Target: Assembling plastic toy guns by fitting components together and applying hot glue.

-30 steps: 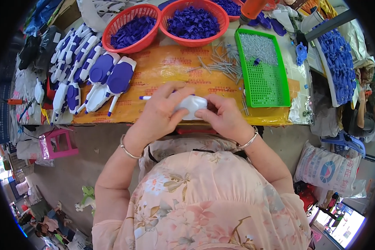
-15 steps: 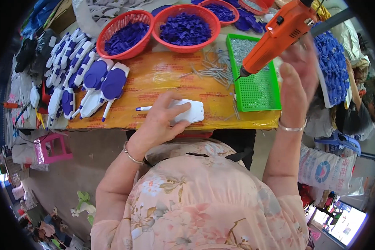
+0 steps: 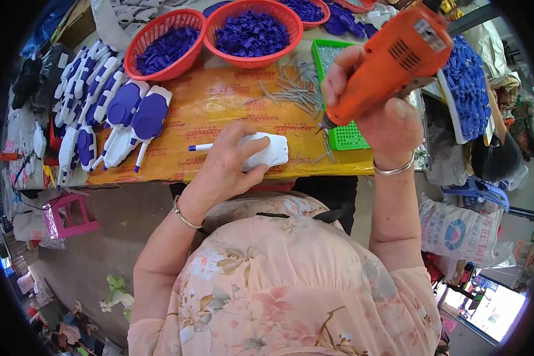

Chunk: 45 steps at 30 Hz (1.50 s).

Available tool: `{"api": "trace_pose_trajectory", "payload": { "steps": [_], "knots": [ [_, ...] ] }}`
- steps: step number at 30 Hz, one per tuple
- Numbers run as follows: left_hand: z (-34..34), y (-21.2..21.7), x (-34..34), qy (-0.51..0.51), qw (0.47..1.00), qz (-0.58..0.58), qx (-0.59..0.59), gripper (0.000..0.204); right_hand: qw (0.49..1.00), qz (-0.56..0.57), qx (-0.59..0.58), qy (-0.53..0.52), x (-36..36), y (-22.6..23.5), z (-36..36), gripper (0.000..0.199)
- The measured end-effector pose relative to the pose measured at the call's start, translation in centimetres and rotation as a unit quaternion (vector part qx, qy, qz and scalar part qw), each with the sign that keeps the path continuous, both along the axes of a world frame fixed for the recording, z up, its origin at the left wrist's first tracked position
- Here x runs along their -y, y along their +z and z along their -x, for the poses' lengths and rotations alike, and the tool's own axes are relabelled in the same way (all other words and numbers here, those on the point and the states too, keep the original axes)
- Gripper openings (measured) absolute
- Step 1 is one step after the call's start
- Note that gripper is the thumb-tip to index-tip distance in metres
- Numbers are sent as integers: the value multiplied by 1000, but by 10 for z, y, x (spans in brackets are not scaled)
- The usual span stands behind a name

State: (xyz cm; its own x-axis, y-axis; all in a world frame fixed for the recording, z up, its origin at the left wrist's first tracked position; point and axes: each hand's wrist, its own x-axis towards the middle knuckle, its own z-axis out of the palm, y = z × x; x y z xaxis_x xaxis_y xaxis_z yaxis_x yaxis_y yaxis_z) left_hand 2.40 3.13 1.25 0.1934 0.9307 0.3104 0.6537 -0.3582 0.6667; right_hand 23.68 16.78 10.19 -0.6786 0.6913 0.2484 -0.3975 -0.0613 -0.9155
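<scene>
My left hand (image 3: 234, 155) holds a white plastic casing (image 3: 270, 151) down on the table near its front edge. A thin white stem with a blue tip (image 3: 200, 147) sticks out to the left of that hand. My right hand (image 3: 388, 127) is wrapped round an orange electric screwdriver (image 3: 391, 62), its bit pointing down and to the left. The bit is above the table, right of the casing and apart from it. Behind the tool lies a green perforated tray (image 3: 349, 138), partly hidden by my hand. Loose screws (image 3: 299, 89) are scattered left of the tray.
Red baskets (image 3: 164, 44) of dark blue plastic parts stand along the back. White and blue assembled pieces (image 3: 151, 113) are piled at the left. A heap of blue parts (image 3: 466, 89) sits at the far right. A pink stool (image 3: 71, 216) is on the floor at the left.
My right hand, open beside the hanging screwdriver before, has closed round it and drawn it left and nearer. The left hand still holds the casing in place. The view has shifted slightly.
</scene>
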Motion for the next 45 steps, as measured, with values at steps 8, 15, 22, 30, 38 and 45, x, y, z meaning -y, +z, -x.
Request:
{"api": "trace_pose_trajectory", "payload": {
  "steps": [8,15,22,30,38,45],
  "knots": [
    [-3,0,0,6,1000,-4,7,43,991,-121,41,-33,-3,3,15,38],
    [-11,1,-4,10,1000,-9,17,40,994,-41,47,-90,-4,-21,27,23],
    [-12,0,-5,10,1000,-7,8,41,979,-92,54,-174,6,-40,41,32],
    [-12,0,-4,13,1000,-15,7,41,975,-111,71,-177,4,-43,41,33],
    [-17,5,-4,24,1000,7,1,35,982,-33,-19,-188,14,-32,37,34],
    [-30,2,-13,53,992,-72,92,26,986,-13,-118,-114,35,-10,44,47]
  ]
}}
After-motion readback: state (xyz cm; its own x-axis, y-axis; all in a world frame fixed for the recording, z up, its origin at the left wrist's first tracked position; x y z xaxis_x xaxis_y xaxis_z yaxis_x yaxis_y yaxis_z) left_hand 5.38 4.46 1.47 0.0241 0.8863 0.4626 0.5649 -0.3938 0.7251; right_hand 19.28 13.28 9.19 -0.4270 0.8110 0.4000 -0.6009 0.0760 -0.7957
